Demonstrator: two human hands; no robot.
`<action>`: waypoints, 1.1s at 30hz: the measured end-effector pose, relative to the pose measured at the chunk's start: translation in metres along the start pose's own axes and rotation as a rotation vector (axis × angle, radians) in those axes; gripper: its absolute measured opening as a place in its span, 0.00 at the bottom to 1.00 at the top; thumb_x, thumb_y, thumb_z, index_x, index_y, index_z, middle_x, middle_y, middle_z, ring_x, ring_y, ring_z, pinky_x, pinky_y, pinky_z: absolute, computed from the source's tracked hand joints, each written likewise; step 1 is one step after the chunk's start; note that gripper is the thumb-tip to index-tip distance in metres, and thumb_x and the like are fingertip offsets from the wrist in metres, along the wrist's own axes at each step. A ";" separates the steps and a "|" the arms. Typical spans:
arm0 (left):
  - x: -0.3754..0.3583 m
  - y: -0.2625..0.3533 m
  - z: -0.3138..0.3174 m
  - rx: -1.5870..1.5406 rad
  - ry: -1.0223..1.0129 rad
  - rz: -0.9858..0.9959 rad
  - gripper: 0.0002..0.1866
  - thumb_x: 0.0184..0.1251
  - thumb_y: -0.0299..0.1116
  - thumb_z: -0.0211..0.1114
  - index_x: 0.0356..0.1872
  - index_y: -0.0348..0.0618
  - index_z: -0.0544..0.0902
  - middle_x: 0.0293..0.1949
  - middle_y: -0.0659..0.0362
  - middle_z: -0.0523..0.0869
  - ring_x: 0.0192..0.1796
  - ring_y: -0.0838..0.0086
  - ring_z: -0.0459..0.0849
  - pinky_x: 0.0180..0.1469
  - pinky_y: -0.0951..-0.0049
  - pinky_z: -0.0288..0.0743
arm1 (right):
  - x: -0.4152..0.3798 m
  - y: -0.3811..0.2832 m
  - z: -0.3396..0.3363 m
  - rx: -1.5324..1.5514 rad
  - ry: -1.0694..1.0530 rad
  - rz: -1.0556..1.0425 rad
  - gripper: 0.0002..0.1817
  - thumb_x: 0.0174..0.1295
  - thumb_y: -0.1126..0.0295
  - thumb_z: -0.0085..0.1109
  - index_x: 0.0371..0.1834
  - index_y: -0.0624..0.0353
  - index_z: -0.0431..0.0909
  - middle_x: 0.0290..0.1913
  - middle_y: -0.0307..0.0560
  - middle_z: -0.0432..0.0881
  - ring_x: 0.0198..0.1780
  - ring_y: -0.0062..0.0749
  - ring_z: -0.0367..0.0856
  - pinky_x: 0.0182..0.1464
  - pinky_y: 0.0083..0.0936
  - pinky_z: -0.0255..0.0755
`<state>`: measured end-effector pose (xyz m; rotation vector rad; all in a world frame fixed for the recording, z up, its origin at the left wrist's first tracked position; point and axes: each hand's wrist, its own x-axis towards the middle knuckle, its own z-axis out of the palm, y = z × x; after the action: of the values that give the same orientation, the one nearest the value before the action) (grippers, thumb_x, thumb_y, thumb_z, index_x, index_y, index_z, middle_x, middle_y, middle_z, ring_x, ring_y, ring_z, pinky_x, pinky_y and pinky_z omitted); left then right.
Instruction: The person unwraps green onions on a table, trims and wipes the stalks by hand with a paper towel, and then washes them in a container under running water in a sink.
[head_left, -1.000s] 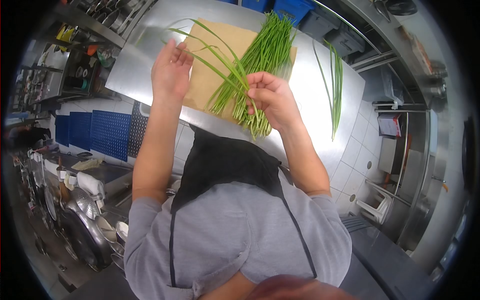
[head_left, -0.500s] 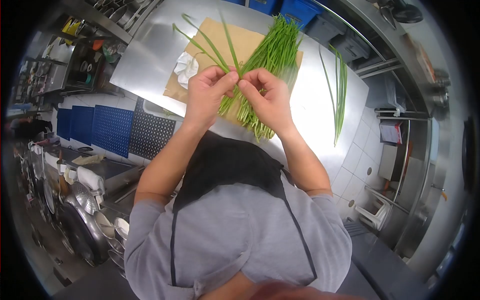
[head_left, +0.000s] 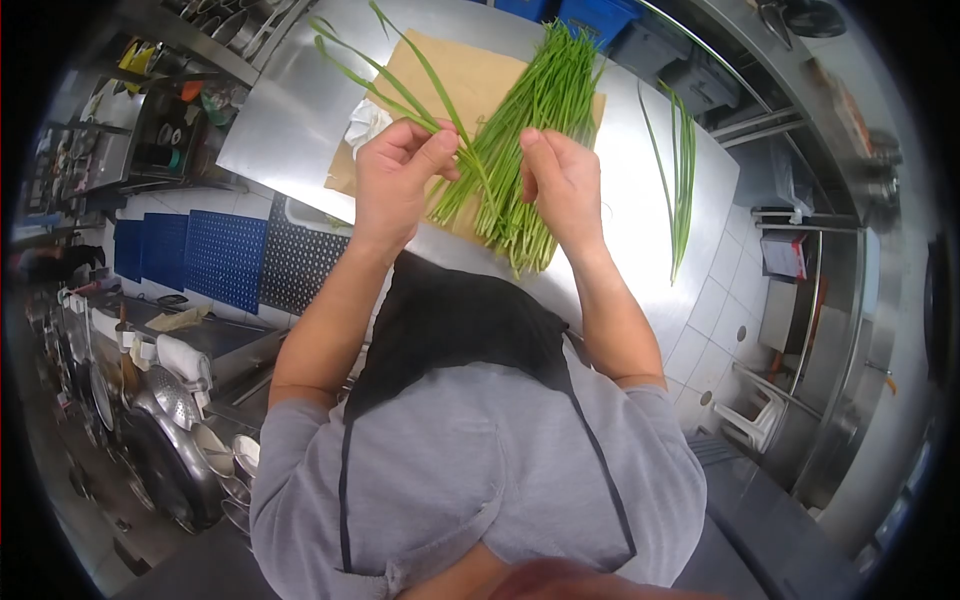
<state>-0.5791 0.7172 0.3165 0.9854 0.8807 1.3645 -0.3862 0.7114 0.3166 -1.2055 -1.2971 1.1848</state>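
Observation:
My left hand (head_left: 400, 180) pinches a few long green stalks (head_left: 405, 92), whose leaves reach up and to the left past the brown paper (head_left: 450, 62). My right hand (head_left: 565, 185) is closed over the near right side of a big bundle of green stalks (head_left: 545, 95); what its fingertips hold, if anything, is hidden. The bundle lies on the paper with its cut ends toward me. A crumpled white cloth or paper (head_left: 367, 124) lies just beyond my left hand. Farther right, a small separate group of stalks (head_left: 683, 180) rests on the metal table (head_left: 625, 215).
Blue bins (head_left: 597, 20) and grey bins (head_left: 650, 55) stand beyond the table's far edge. Blue perforated mats (head_left: 225, 255) are at the left. Pans and strainers (head_left: 170, 395) hang or stand at the lower left. Metal shelving (head_left: 835, 270) is on the right.
My hands, which were together at the stalks, have moved apart. My left hand has shifted left with the stalks, and my right hand has let go of them and moved right.

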 end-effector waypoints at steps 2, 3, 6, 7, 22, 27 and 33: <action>0.001 0.003 0.002 0.023 -0.003 -0.011 0.09 0.67 0.29 0.71 0.43 0.34 0.84 0.34 0.61 0.86 0.32 0.81 0.81 0.36 0.79 0.77 | -0.001 0.003 -0.002 -0.009 -0.036 0.007 0.17 0.73 0.61 0.57 0.29 0.62 0.76 0.21 0.36 0.77 0.20 0.16 0.69 0.23 0.20 0.63; 0.001 0.004 0.003 0.033 -0.006 -0.017 0.09 0.67 0.29 0.71 0.42 0.34 0.84 0.33 0.61 0.86 0.31 0.82 0.81 0.36 0.80 0.76 | 0.000 0.005 -0.002 0.036 -0.062 0.012 0.16 0.72 0.61 0.58 0.30 0.62 0.77 0.21 0.36 0.77 0.21 0.16 0.70 0.24 0.19 0.64; 0.003 0.003 0.004 0.088 -0.042 -0.060 0.08 0.67 0.28 0.70 0.41 0.33 0.84 0.33 0.61 0.86 0.30 0.81 0.79 0.35 0.80 0.74 | -0.003 -0.003 0.010 0.157 -0.078 0.056 0.13 0.70 0.63 0.60 0.34 0.63 0.80 0.23 0.37 0.79 0.22 0.17 0.73 0.26 0.18 0.68; 0.004 0.003 0.004 0.149 -0.062 -0.084 0.08 0.67 0.28 0.70 0.41 0.33 0.84 0.32 0.62 0.85 0.29 0.81 0.79 0.35 0.81 0.73 | -0.005 -0.005 0.014 0.196 -0.073 0.077 0.13 0.70 0.64 0.61 0.35 0.63 0.80 0.23 0.38 0.80 0.23 0.17 0.74 0.27 0.18 0.69; 0.039 -0.034 0.036 0.180 -0.206 -0.300 0.10 0.69 0.35 0.69 0.39 0.37 0.84 0.29 0.63 0.84 0.31 0.82 0.80 0.37 0.79 0.77 | -0.005 0.018 -0.029 0.218 0.009 0.157 0.07 0.71 0.70 0.58 0.38 0.63 0.78 0.25 0.35 0.79 0.23 0.16 0.75 0.27 0.16 0.69; 0.026 -0.047 0.033 0.194 -0.267 -0.361 0.10 0.69 0.35 0.69 0.33 0.39 0.82 0.27 0.63 0.83 0.30 0.82 0.81 0.36 0.79 0.78 | -0.012 0.035 -0.025 0.163 -0.010 0.144 0.11 0.72 0.67 0.58 0.34 0.63 0.76 0.24 0.36 0.76 0.22 0.17 0.72 0.26 0.18 0.68; 0.022 -0.039 0.026 0.116 -0.199 -0.337 0.10 0.70 0.34 0.68 0.32 0.39 0.82 0.27 0.62 0.83 0.29 0.81 0.81 0.35 0.79 0.79 | -0.011 0.037 -0.025 0.152 0.072 0.155 0.14 0.73 0.64 0.56 0.31 0.61 0.76 0.23 0.36 0.75 0.22 0.17 0.72 0.26 0.18 0.67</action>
<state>-0.5404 0.7397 0.2907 0.9909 0.9337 0.9230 -0.3585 0.7030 0.2805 -1.2422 -1.0562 1.3144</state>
